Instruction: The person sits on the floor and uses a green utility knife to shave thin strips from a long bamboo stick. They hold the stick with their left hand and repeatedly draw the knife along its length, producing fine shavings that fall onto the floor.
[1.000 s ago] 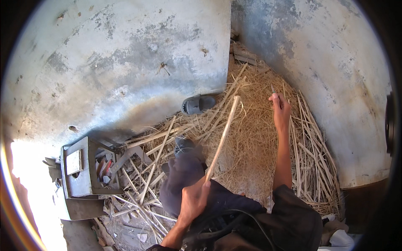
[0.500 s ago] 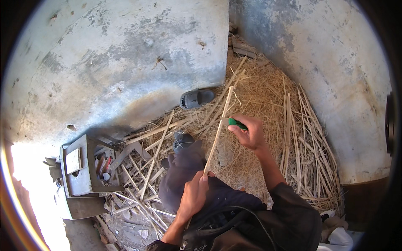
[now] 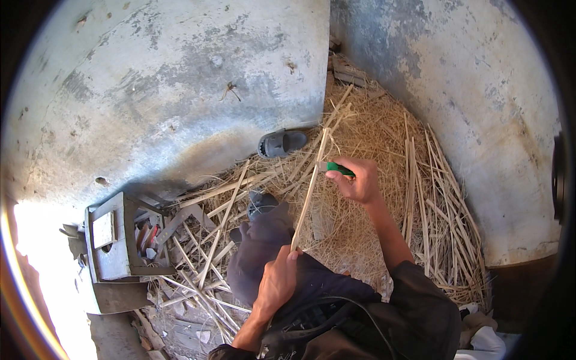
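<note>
My left hand [image 3: 278,281] is closed round the near end of a long, pale wooden strip [image 3: 307,201], which slants up and away over the floor. In my right hand [image 3: 360,182] is a knife with a green handle [image 3: 339,168]. Its short blade lies against the strip in the upper half, nearly crosswise. A thin curled shaving [image 3: 334,144] hangs beside the strip's far end. The lower end of the strip is hidden in my left fist.
Shavings [image 3: 372,144] cover the floor ahead. Long strips [image 3: 447,222] lie piled at the right, and more strips [image 3: 207,264] lie crossed at the left. A grey clog [image 3: 282,143] rests by the wall [image 3: 180,78]. A wooden box [image 3: 114,240] with odds and ends stands at the left.
My right hand and the knife have moved slightly up along the strip. The strip's far end has shifted a little to the left; my left hand keeps its hold.
</note>
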The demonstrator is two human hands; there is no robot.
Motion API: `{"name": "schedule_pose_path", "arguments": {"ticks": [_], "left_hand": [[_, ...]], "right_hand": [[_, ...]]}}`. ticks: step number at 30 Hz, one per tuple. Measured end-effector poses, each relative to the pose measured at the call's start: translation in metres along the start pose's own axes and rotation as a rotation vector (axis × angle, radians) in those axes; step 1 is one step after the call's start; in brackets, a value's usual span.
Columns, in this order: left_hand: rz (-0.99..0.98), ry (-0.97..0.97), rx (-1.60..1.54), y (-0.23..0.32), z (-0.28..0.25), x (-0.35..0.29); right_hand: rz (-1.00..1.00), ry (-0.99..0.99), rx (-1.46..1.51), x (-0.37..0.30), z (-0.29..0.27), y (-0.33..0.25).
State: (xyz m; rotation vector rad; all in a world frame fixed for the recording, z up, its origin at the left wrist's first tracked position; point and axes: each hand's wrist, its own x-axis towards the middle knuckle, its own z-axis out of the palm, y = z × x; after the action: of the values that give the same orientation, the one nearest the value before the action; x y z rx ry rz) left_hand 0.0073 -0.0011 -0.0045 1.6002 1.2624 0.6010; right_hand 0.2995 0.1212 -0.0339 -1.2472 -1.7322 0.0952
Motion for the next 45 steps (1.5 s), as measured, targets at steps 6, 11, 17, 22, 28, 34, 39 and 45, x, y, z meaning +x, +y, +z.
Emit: {"name": "schedule_pose_path", "arguments": {"ticks": [6, 11, 17, 22, 28, 34, 39, 45], "left_hand": [[0.081, 0.085, 0.007, -0.005, 0.005, 0.001], [0.047, 0.046, 0.042, -0.004, 0.007, -0.004], [0.082, -0.039, -0.030, -0.007, -0.005, -0.009], [0.046, -0.135, -0.231, -0.006, -0.008, 0.001], [-0.094, -0.235, -0.447, -0.004, -0.008, 0.007], [-0.068, -0.301, -0.521, 0.000, -0.013, 0.014], [-0.076, -0.353, -0.591, -0.001, -0.018, 0.016], [-0.054, -0.393, -0.678, 0.007, -0.026, 0.017]], "right_hand": [[-0.092, 0.069, 0.031, 0.007, 0.009, 0.008], [0.270, 0.176, 0.061, 0.013, 0.005, 0.043], [0.463, 0.368, 0.032, 0.037, -0.062, 0.110], [0.476, 0.187, 0.074, 0.008, -0.048, 0.078], [0.511, 0.106, 0.435, -0.027, -0.019, 0.033], [0.500, 0.037, 0.750, -0.039, 0.005, -0.011], [0.496, -0.021, 0.933, -0.024, 0.006, -0.049], [0.589, -0.061, 1.038, -0.022, 0.014, -0.069]]}}
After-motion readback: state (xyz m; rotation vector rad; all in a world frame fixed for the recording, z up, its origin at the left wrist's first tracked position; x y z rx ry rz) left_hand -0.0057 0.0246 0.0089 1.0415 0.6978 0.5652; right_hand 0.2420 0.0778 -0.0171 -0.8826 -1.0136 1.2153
